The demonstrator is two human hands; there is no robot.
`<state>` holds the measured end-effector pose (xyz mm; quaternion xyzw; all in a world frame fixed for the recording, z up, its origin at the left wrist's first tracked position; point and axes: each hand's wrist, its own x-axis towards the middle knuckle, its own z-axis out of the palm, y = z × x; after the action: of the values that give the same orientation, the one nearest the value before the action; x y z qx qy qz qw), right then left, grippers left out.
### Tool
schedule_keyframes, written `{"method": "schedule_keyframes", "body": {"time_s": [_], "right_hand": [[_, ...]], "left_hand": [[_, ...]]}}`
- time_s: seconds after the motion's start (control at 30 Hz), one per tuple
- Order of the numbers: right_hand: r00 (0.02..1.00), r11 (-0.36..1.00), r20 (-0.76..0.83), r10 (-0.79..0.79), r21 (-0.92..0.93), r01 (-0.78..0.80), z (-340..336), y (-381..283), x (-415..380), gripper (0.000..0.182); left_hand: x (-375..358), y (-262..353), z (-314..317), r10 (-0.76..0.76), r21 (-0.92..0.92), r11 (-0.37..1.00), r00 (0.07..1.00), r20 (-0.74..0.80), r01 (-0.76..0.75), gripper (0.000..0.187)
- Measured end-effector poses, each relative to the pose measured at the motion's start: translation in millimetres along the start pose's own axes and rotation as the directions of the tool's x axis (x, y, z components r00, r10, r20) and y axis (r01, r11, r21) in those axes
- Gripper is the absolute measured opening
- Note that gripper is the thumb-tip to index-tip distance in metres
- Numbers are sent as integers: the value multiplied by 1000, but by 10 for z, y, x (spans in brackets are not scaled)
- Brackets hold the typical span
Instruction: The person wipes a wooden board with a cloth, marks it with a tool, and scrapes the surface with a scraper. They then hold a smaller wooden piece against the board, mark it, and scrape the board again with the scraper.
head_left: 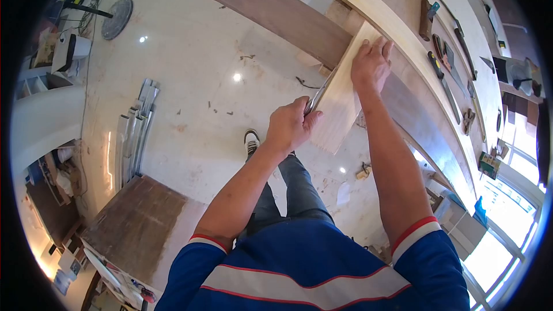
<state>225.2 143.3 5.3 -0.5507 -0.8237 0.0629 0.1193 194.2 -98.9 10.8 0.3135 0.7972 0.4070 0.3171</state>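
Head view: a pale wooden board (337, 108) slants out beneath the long curved strip (403, 29), its near end hanging above the floor (201, 155). The left hand (290, 125) has its fingers wrapped round a slim metal tool (313, 101) beside the board's long edge, thumb close to the wood. The right hand (371, 68) lies flat-palmed on the board's upper part, fingers bent towards the strip; whether they pinch it underneath, I cannot tell. The board looks stiff and fairly light for its length, dry rather than slippery — though the overhanging end could tip or swing if pushed. A broad palm near the supported part should steady it best, with fingertips clear of the metal. Its corners and thin edges would probably dent before the board bent.
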Motion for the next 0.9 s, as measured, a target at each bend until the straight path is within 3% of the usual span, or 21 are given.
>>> {"method": "schedule_keyframes", "body": {"time_s": [0.13,0.23,0.33,0.53,0.73,0.9], "right_hand": [[998,999,-44,-45,-21,44,18,11,14,62],[1000,1000,25,1,-21,-1,-40,-38,9,63],[998,997,-18,-61,-45,60,41,21,46,63],[1000,999,20,-14,-31,15,-19,-33,30,62],[1000,997,-16,-27,-70,26,-39,-86,6,60],[999,997,42,11,-72,-8,-74,-116,9,60]], "left_hand": [[5,-90,49,68,-33,997,997,-47,-69,39],[3,-92,72,54,-54,997,997,-52,-57,36],[-4,-44,32,18,-37,999,1000,-19,-19,34],[-17,-4,11,-33,-86,996,999,11,34,31],[-73,163,-51,100,71,994,974,-203,-87,40],[381,563,-297,129,195,973,992,-1,-126,54]]}}
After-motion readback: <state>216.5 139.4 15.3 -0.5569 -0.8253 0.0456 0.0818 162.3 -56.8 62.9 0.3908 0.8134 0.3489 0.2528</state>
